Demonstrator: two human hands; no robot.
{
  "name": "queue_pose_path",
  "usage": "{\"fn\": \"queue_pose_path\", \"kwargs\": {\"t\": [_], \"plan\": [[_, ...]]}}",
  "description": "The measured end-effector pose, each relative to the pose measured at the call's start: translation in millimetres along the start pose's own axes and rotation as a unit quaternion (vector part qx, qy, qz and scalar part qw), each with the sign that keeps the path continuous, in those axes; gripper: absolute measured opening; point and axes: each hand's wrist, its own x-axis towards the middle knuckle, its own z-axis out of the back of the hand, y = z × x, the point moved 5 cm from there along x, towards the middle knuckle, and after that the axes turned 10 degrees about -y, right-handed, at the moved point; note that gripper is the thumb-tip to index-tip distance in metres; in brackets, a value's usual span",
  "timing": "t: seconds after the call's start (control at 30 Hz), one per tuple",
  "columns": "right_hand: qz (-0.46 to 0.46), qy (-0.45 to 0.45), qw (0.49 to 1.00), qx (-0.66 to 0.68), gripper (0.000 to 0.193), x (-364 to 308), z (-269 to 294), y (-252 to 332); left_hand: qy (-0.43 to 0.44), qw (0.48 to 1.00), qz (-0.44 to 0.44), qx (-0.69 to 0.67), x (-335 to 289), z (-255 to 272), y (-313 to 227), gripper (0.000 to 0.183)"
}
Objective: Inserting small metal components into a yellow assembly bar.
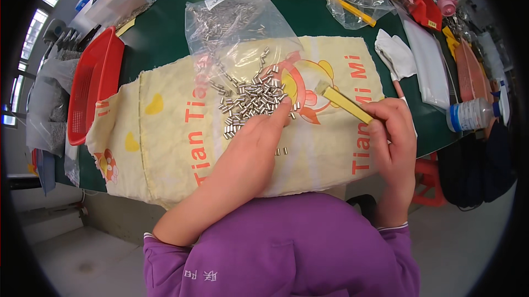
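A heap of small shiny metal sleeves (250,101), short cylinders with a bright finish, lies on a coarse woven sack cloth (165,153), cream with orange and yellow print, spread over a dark green table (308,15); the left hand (259,137) rests on the heap's near edge, fingers curled together with the fingertip pressed among the pieces; the right hand (392,134) is closed in a pinch around a flat yellow strip (344,103), which slants up to the left, its tip just beside the heap; a crinkled clear plastic bag (231,27) holding more sleeves lies behind the heap, its mouth touching it; two stray sleeves sit nearer the body; bare cloth stays open to the left, toward the red mesh basket (93,84) at the table's edge.
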Motion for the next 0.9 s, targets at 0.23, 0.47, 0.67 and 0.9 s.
{"fn": "queue_pose_path", "kwargs": {"t": [0.23,0.47,0.67,0.9], "plan": [[0.075,0.234,0.963,0.111,0.03,-14.6,-37.0,31.1,0.006,0.958,0.139,-0.25,-26.8,38.7,-0.4,0.051],[0.064,0.234,0.962,0.122,0.031,-8.5,-56.1,27.2,-0.09,0.957,0.229,-0.154,-55.3,49.2,31.2,0.027],[0.139,0.19,0.97,0.05,0.03,-13.9,-65.4,20.0,-0.114,0.984,0.131,-0.043,-56.5,48.2,29.0,0.025],[0.128,0.186,0.974,0.025,0.025,-17.5,-72.2,21.0,-0.084,0.992,0.059,0.07,-47.9,45.3,21.7,0.027]]}}
